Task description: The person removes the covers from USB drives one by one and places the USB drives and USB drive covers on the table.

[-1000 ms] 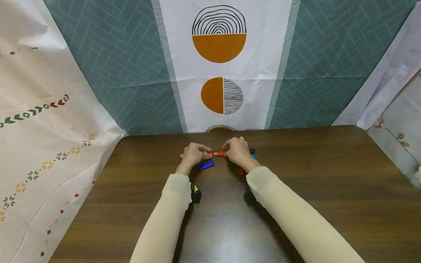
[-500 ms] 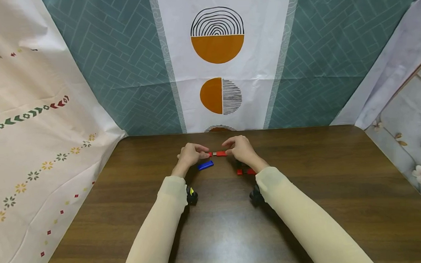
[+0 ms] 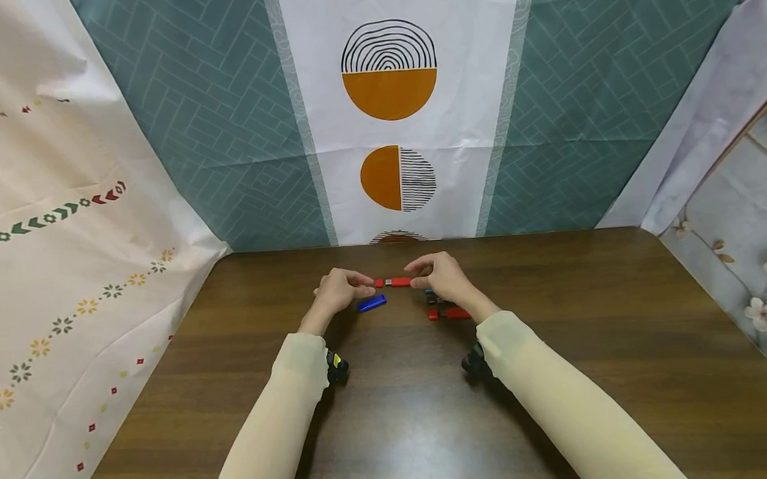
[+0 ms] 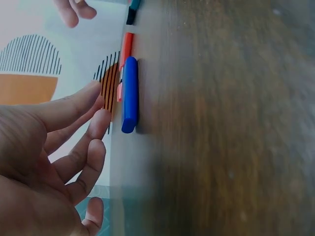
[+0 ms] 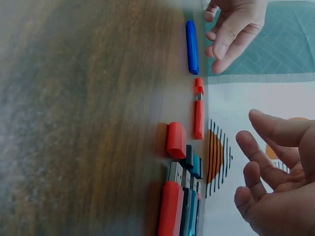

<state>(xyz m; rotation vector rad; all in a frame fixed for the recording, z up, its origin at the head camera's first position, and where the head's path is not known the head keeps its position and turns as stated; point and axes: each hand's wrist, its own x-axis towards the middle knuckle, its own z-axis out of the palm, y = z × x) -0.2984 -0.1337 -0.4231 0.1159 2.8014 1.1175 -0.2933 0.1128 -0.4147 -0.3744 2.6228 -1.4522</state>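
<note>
A red USB stick (image 3: pixel 401 282) lies at the back of the table, its metal plug pointing left at a small red cap (image 3: pixel 379 284). My left hand (image 3: pixel 338 290) hovers just left of that cap, fingers loosely bent and holding nothing. A blue USB stick (image 4: pixel 130 96) lies closest to it, its plug not showing. On the other side, my right hand (image 3: pixel 443 276) is raised at the red stick's right end, thumb and fingers apart with nothing between them. Below it, another red USB stick (image 5: pixel 170 209) lies in line with its detached red cap (image 5: pixel 176 140).
Beside the nearer red stick are darker USB sticks with bare plugs, facing a black cap (image 5: pixel 189 156) and a teal cap (image 5: pixel 197 166). The brown wooden table (image 3: pixel 393 400) ends at a patterned cloth (image 3: pixel 260 166) behind. Floral cloth hangs at both sides.
Both hands have let go of the small red stick and its cap and moved apart, left hand leftward, right hand rightward. More of the sticks under the right hand now shows.
</note>
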